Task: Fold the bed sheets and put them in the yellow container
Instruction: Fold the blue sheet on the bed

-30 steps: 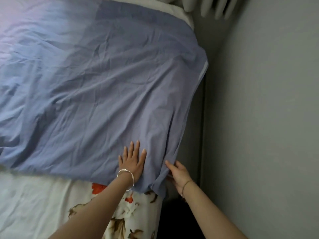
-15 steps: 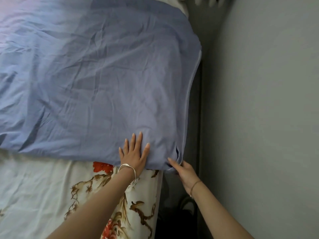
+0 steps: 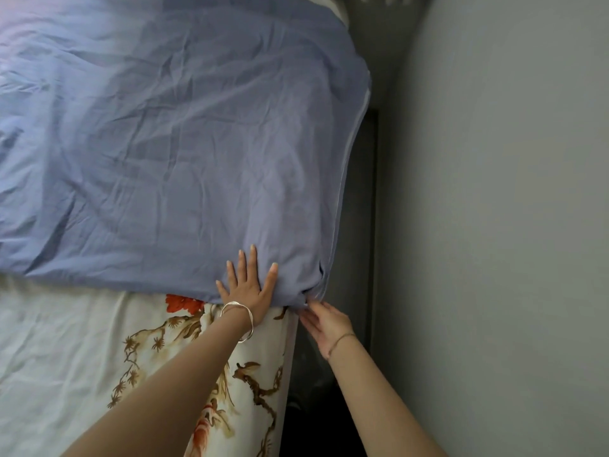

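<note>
Nearest, a floral sheet [image 3: 99, 357] covers the bed under the left forearm. The left grip [image 3: 248, 285], fingers spread, presses flat on the near edge of the blue bed sheet [image 3: 181, 159]. Just right of it, the right grip [image 3: 324, 321], fingers straight, touches the sheet's hanging corner. Beyond both grips the blue bed sheet spreads wrinkled, with a grey wall [image 3: 494, 225] to their right.

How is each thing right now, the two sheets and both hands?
blue sheet: spread on the bed, wrinkled, not yet folded small.
flowery sheet: lying flat, partly covered by the blue sheet.
left hand: flat on the blue sheet near its corner, fingers straight.
right hand: fingertips at the blue sheet's corner by the bed's edge; grip unclear.
silver bangle: on the left wrist.
</note>
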`<action>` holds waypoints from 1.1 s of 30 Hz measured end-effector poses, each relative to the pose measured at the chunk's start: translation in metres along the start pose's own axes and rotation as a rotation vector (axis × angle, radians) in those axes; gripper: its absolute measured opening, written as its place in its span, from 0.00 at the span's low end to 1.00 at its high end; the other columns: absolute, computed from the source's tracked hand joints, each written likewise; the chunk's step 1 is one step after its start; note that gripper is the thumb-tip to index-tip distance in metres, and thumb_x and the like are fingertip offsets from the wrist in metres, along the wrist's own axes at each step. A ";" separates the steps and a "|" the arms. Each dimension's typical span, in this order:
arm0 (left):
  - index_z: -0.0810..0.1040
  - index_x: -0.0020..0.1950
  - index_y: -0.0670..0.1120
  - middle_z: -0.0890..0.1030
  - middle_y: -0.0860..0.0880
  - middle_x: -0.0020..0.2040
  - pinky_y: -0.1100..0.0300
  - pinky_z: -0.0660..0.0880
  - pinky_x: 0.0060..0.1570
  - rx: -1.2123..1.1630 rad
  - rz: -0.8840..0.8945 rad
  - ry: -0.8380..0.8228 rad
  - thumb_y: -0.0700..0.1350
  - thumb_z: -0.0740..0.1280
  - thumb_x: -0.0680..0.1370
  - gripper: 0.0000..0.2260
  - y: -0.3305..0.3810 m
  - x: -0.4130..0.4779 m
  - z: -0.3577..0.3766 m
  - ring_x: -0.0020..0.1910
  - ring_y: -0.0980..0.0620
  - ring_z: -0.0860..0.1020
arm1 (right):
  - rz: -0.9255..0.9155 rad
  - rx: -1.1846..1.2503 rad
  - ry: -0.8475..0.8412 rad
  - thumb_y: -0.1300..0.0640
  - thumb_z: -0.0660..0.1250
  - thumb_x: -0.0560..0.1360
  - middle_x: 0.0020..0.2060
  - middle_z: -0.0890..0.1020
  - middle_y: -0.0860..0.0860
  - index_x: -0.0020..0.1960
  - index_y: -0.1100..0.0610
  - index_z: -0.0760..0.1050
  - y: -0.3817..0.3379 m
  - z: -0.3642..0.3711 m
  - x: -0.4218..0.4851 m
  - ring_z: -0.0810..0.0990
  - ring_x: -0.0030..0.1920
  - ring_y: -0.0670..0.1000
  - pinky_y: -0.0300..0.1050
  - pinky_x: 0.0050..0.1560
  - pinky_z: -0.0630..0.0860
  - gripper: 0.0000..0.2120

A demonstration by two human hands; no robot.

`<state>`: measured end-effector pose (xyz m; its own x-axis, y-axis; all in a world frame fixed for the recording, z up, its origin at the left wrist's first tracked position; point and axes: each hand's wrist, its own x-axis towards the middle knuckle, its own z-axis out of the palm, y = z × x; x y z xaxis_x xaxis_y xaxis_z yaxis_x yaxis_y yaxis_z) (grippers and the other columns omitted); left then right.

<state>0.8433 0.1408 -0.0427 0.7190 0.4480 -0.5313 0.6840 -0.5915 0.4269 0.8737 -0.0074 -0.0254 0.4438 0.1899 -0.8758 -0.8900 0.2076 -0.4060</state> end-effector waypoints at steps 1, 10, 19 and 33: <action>0.32 0.74 0.58 0.36 0.52 0.77 0.43 0.34 0.71 0.005 -0.002 -0.008 0.69 0.38 0.72 0.34 0.000 0.001 0.000 0.75 0.47 0.36 | 0.034 0.162 -0.058 0.61 0.66 0.76 0.49 0.82 0.58 0.52 0.59 0.77 -0.003 -0.004 -0.003 0.80 0.51 0.54 0.45 0.54 0.76 0.05; 0.33 0.75 0.56 0.37 0.52 0.77 0.42 0.35 0.71 0.011 -0.023 -0.014 0.69 0.37 0.70 0.36 -0.001 0.006 0.001 0.76 0.46 0.37 | -0.196 0.242 -0.162 0.48 0.62 0.75 0.55 0.83 0.53 0.59 0.56 0.77 -0.031 -0.079 -0.003 0.80 0.56 0.52 0.47 0.62 0.73 0.17; 0.35 0.75 0.56 0.38 0.52 0.77 0.42 0.36 0.71 0.028 -0.040 0.020 0.69 0.38 0.67 0.38 0.003 0.004 0.003 0.76 0.46 0.38 | -0.054 0.260 -0.072 0.62 0.65 0.76 0.54 0.79 0.57 0.60 0.58 0.72 -0.039 -0.072 0.008 0.78 0.55 0.55 0.49 0.47 0.81 0.13; 0.45 0.76 0.59 0.48 0.56 0.77 0.52 0.42 0.74 -0.055 0.474 -0.045 0.77 0.54 0.63 0.46 0.047 -0.022 -0.021 0.76 0.53 0.44 | -0.067 0.288 -0.452 0.64 0.85 0.46 0.52 0.83 0.60 0.52 0.65 0.82 -0.094 -0.054 -0.018 0.84 0.49 0.56 0.48 0.44 0.82 0.35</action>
<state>0.8616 0.1172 0.0043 0.9480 0.1079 -0.2994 0.2889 -0.6865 0.6673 0.9443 -0.0820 0.0142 0.5564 0.5479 -0.6248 -0.8213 0.4766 -0.3135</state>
